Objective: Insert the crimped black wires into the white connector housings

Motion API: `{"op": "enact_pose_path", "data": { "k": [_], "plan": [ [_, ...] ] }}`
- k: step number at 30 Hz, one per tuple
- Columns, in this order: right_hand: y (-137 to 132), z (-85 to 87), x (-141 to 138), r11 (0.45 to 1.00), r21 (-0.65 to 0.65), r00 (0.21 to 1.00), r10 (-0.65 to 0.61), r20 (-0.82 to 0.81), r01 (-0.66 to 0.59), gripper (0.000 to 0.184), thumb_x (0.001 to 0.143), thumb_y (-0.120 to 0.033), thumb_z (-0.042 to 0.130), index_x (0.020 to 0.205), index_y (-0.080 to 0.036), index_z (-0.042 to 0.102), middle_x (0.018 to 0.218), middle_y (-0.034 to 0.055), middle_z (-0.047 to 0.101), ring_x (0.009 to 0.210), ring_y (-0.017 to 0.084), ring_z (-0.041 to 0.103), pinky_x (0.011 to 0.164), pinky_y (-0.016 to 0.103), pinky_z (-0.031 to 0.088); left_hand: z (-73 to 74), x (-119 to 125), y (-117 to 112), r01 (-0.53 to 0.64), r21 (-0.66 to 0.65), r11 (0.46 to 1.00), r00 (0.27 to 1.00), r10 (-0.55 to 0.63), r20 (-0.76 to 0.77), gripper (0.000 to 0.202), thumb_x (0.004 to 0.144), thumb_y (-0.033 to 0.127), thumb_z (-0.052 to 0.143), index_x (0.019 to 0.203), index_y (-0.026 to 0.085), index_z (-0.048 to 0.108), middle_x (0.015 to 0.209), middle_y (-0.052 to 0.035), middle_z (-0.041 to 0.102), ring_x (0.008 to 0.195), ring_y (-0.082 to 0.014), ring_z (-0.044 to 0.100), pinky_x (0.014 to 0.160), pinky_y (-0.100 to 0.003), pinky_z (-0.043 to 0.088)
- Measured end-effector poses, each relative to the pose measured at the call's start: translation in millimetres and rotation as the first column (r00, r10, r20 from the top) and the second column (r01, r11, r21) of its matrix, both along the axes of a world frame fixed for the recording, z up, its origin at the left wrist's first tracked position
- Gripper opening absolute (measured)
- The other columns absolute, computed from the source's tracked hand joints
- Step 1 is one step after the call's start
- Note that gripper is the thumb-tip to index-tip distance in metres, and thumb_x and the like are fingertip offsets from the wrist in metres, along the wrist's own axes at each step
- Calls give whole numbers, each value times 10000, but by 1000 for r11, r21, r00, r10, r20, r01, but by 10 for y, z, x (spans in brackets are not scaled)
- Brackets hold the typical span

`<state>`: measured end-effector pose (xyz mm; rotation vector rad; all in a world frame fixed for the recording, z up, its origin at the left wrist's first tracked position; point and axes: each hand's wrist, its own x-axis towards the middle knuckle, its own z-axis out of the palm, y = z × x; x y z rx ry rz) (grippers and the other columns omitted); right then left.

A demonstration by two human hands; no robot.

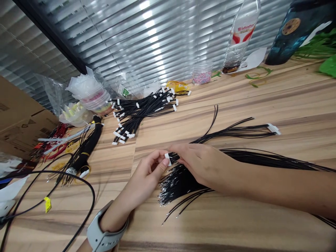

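Note:
A small white connector point(168, 159) is pinched between the thumb and fingers of my left hand point(151, 168). Black wires run from the connector toward my right hand point(201, 161), whose fingers close around them just behind it; the fingertips are partly hidden. At the far end of this wire group, another white connector point(273, 129) lies on the table, and a few wire ends stick out free. Under my right hand spreads a thick bundle of black wires point(181, 182), their bare metal terminals pointing left. Several loose wires fan out from it toward me.
A pile of black cables with white connectors point(141, 108) lies behind my hands. Left are a banded wire bundle point(89, 147), a looping black cable point(91, 199), plastic tubs point(90, 92) and a cardboard box point(21, 115). A plastic bottle point(240, 38) and a jar point(202, 73) stand by the blinds.

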<state>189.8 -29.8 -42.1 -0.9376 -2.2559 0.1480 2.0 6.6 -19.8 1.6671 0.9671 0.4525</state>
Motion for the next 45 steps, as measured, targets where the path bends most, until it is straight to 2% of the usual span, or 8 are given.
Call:
{"op": "enact_pose_path", "data": {
  "k": [9, 16, 21, 27, 33, 36, 41, 45],
  "plan": [
    [-29, 26, -29, 973, 231, 997, -25, 68, 9, 372, 875, -66, 286, 1235, -53, 378, 679, 45, 570, 586, 159, 517, 500, 260, 441, -5, -24, -30, 5, 25, 1000, 1000, -5, 2, 225, 874, 354, 479, 999, 188, 568, 773, -5, 529, 771, -151, 486, 711, -271, 381],
    [14, 17, -33, 994, 105, 1000, 16, -12, -15, 380, 850, -39, 396, 1227, -80, 385, 1062, 134, 603, 968, 168, 561, 787, 289, 488, 36, -16, -41, 58, 140, 988, 996, -47, -82, 241, 893, 337, 432, 981, 179, 590, 756, -16, 538, 703, -149, 463, 671, -268, 370],
    [12, 20, -30, 1000, 17, 999, 19, -43, -19, 410, 838, -25, 394, 1238, -110, 384, 1073, 112, 609, 945, 154, 574, 818, 299, 482, 61, 0, -55, 71, 141, 987, 993, -56, -102, 250, 894, 321, 430, 996, 175, 605, 771, -23, 543, 714, -150, 461, 668, -265, 367],
    [25, 29, -34, 996, 53, 995, 70, -74, -66, 310, 840, -29, 388, 1126, -121, 464, 997, 78, 634, 890, 130, 579, 779, 244, 475, 65, 52, -125, 25, 151, 988, 996, -11, -91, 251, 884, 361, 431, 911, 170, 592, 767, -27, 548, 727, -167, 465, 680, -270, 373],
    [26, 115, -17, 975, 222, 993, -20, 115, -6, 339, 819, -26, 383, 1132, -84, 500, 922, 95, 632, 831, 170, 564, 704, 291, 469, 75, 100, -160, -30, 172, 985, 995, 46, -87, 220, 890, 354, 403, 806, 182, 511, 717, -5, 489, 676, -152, 421, 674, -269, 362],
    [-77, 244, -44, 946, 323, 963, -108, 246, 23, 196, 815, -74, 440, 939, -97, 591, 800, 95, 607, 724, 192, 541, 622, 323, 451, 94, 99, -148, -71, 157, 985, 993, 84, -79, 202, 881, 341, 411, 796, 178, 497, 713, 0, 479, 685, -147, 426, 660, -262, 358],
    [-270, 233, -128, 962, 274, 853, -140, 503, -4, 134, 596, -57, 575, 685, -157, 590, 689, 72, 590, 657, 215, 543, 629, 364, 464, 120, 58, -121, -111, 138, 984, 988, 124, -91, 182, 850, 320, 450, 775, 164, 506, 683, 12, 468, 648, -127, 422, 606, -245, 338],
    [-273, 108, -130, 964, 265, 848, -153, 508, 15, 210, 563, 15, 534, 641, -180, 532, 662, 43, 588, 638, 207, 569, 641, 346, 477, 125, 44, -110, -139, 94, 986, 986, 147, -74, 182, 832, 328, 478, 785, 156, 513, 647, 27, 436, 600, -110, 394, 554, -230, 304]
  ]
}}
